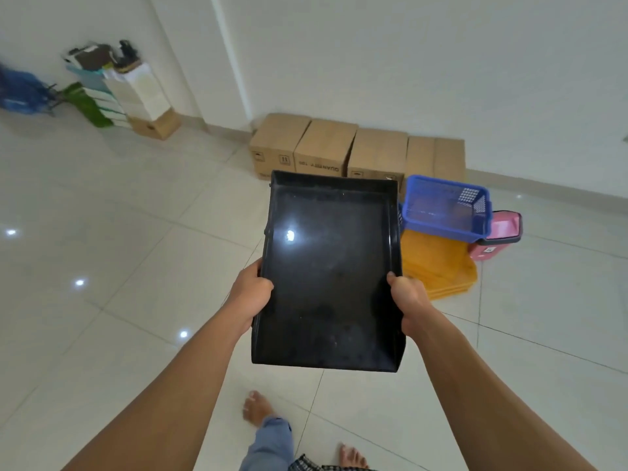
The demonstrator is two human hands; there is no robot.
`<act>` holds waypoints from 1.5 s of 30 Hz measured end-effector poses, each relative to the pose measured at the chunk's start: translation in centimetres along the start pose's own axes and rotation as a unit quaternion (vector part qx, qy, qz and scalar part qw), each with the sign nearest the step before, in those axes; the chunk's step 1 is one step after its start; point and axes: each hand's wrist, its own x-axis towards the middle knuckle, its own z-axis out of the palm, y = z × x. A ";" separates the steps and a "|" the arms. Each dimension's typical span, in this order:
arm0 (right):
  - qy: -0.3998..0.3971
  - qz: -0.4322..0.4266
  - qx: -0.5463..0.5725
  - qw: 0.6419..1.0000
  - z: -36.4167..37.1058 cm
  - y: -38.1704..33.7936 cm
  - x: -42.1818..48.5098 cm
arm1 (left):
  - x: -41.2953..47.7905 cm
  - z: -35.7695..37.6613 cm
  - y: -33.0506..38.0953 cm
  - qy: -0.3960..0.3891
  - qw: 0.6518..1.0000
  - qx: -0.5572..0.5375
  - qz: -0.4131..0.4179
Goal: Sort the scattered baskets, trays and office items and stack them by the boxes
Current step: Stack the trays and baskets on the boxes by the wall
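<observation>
Black tray (333,266): rigid, glossy, likely light plastic; left hand (253,294) and right hand (409,302) grip its long side rims.

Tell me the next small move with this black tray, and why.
Probably carry it forward and right, toward the yellow trays. Both the left hand and right hand grip the black tray off the floor, and those trays and the blue basket already lie by the boxes.

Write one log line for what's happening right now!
phase: carrying | held: black tray | left hand: grips left rim | right hand: grips right rim | ahead: cardboard boxes, blue basket, yellow trays
</observation>
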 end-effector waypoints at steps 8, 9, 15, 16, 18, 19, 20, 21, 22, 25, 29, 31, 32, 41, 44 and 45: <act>0.067 0.006 0.047 0.997 3.1 -3.9 4.6 | 9.5 -0.2 3.5 -0.051 0.999 0.008 0.011; 0.073 0.008 0.051 0.996 4.0 -4.5 5.2 | 10.9 -0.7 3.9 -0.057 0.998 0.007 0.013; 0.105 0.017 0.062 0.992 11.6 -7.8 8.4 | 18.8 -5.6 5.6 -0.090 0.996 0.020 0.004; 0.104 0.018 0.064 0.992 13.0 -8.4 8.8 | 20.0 -6.5 5.8 -0.090 0.996 0.020 0.004; 0.097 0.019 0.070 0.993 15.6 -9.5 9.6 | 22.3 -8.5 6.1 -0.087 0.996 0.016 0.002; 0.093 0.018 0.071 0.993 16.7 -10.0 10.0 | 23.3 -9.4 6.3 -0.085 0.996 0.013 0.000; 0.090 0.019 0.068 0.993 17.9 -10.6 10.4 | 24.2 -10.2 6.3 -0.083 0.996 0.011 -0.002; 0.086 0.020 0.064 0.994 19.1 -11.2 10.8 | 25.1 -11.1 6.4 -0.080 0.997 0.009 -0.003; 0.082 0.021 0.061 0.995 20.3 -11.9 11.4 | 26.0 -12.0 6.4 -0.076 0.997 0.006 -0.005; 0.071 0.017 0.042 0.996 23.8 -13.7 13.1 | 28.7 -14.2 6.3 -0.055 0.998 -0.004 -0.017; 0.058 0.022 0.005 0.998 28.5 -16.1 16.1 | 32.7 -17.1 6.1 -0.029 0.998 -0.018 -0.043; 0.041 0.028 -0.005 0.999 31.0 -17.2 18.0 | 35.1 -18.5 6.2 -0.022 0.998 -0.029 -0.052; 0.033 0.030 -0.011 0.999 32.3 -17.9 19.0 | 36.4 -19.3 6.3 -0.019 0.998 -0.034 -0.056; -0.010 0.051 -0.044 0.998 43.4 -25.9 28.0 | 47.9 -24.8 9.7 0.035 0.992 -0.042 -0.116; -0.022 0.049 -0.072 0.996 46.6 -28.8 30.0 | 50.9 -26.5 10.6 0.046 0.988 -0.060 -0.138; -0.031 0.049 -0.079 0.995 47.6 -29.6 30.4 | 51.8 -27.1 10.8 0.049 0.987 -0.064 -0.142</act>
